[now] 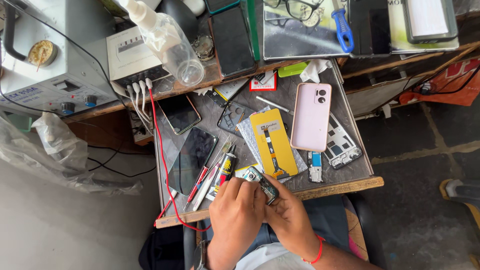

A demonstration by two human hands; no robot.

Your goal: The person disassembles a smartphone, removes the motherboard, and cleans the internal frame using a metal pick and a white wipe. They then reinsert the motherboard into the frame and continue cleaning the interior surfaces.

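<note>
Both hands are gripping an opened phone [262,184] at the near edge of the desk [350,184]. The left hand [236,212] is curling its fingers over it; the right hand [290,217] is pinching it from beneath. A yellow screen part [273,143] and glue tube [225,171] are lying just beyond.

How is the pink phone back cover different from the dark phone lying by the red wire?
The pink phone back cover is pale and matte with camera cutouts up; the dark phone shows a glossy black screen. The cover rests partly on a grey inner frame; the phone lies flat on the work tray. The phone sits nearer the left hand. Both are untouched, tilted rectangles.
</note>
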